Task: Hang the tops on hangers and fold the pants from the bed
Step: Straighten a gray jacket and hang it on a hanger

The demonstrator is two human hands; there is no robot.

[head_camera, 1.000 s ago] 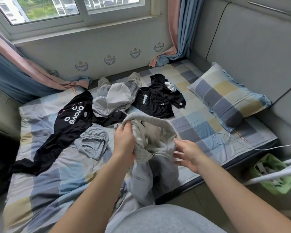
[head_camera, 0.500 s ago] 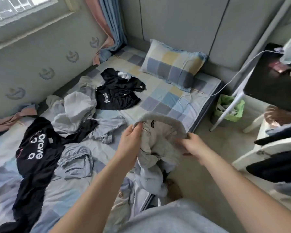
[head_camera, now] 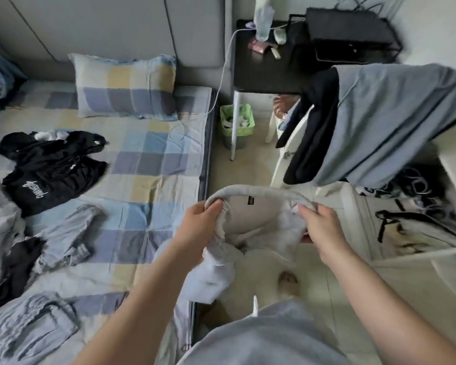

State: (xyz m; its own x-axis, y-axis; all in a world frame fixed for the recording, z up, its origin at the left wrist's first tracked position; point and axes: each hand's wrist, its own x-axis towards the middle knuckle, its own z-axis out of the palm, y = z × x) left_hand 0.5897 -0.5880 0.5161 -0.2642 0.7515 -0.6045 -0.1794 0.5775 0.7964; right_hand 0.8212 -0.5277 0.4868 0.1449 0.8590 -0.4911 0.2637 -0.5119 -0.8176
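I hold a light grey top (head_camera: 253, 219) by its neckband over the floor beside the bed (head_camera: 163, 159). My left hand (head_camera: 200, 222) grips the left end of the band and my right hand (head_camera: 319, 222) pinches the right end, stretching the opening. The rest of the garment hangs down between my arms. On the bed lie a black top with white lettering (head_camera: 50, 169), grey pants (head_camera: 63, 241) and more grey clothing (head_camera: 29, 322) at the lower left. Black hangers (head_camera: 395, 222) lie at the right.
A checked pillow (head_camera: 127, 88) sits at the bed's head. A green bin (head_camera: 237, 122) and a black side table (head_camera: 269, 64) stand past the bed. Black and grey-blue garments (head_camera: 374, 122) hang over a white rack at the upper right. A white cable (head_camera: 221, 83) runs onto the bed.
I have turned right, away from the bed toward the rack and hangers, carrying the grey top along. Both hands have spread wider along its neckband.
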